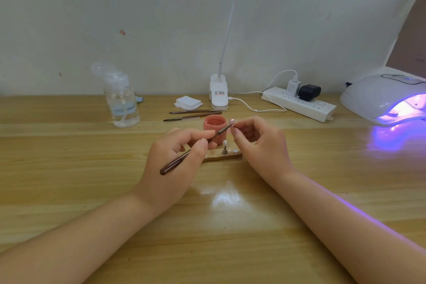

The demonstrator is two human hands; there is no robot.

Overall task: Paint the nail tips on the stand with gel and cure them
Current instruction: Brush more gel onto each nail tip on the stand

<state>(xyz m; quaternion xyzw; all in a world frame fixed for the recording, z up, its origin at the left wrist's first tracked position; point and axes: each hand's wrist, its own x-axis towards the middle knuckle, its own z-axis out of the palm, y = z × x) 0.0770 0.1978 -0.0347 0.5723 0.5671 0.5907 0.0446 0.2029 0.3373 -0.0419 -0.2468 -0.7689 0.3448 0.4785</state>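
Our left hand (175, 157) pinches the brush (193, 148); right hand (258, 143) pinches the nail tip (231, 121). We should stroke lightly, evenly.

A wooden table (69, 168) with its near half bare on both sides of the forearms. Along the far edge stand obstacles: a clear pump bottle (121, 99) at left, two spare brushes (193, 115), a clip lamp (218, 94) and power strip (299, 104) in the middle, a lit curing lamp (382, 99) at the far right corner. An open pink jar (214, 125) and small stand (223, 157) crowd the centre, between the hands.
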